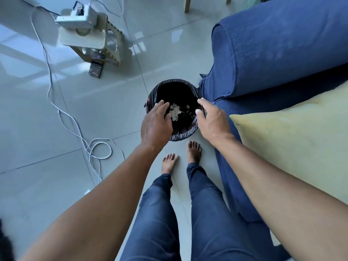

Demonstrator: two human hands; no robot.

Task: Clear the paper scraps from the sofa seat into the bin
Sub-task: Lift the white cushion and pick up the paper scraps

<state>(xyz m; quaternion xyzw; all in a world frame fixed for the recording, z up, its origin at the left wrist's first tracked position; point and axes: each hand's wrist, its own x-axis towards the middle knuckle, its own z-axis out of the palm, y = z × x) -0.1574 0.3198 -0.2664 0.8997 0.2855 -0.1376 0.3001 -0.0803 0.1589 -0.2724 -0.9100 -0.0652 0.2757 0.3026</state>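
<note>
A round bin [175, 137] lined with a black bag stands on the floor beside the blue sofa's arm [273, 48]. Crumpled pale paper scraps [175, 112] lie at its bottom. My left hand [156, 125] hovers over the bin's left rim, fingers loosely bent, nothing visible in it. My right hand [211, 119] hangs over the right rim with relaxed fingers, also holding nothing that I can see. The sofa seat, under a yellow cover [293, 132], shows no scraps in the part in view.
White cables [79, 129] trail and loop across the glossy tiled floor on the left. A small wooden stand with a white device [84, 25] sits at the back left. My bare feet [180, 157] stand just before the bin, close to the sofa front.
</note>
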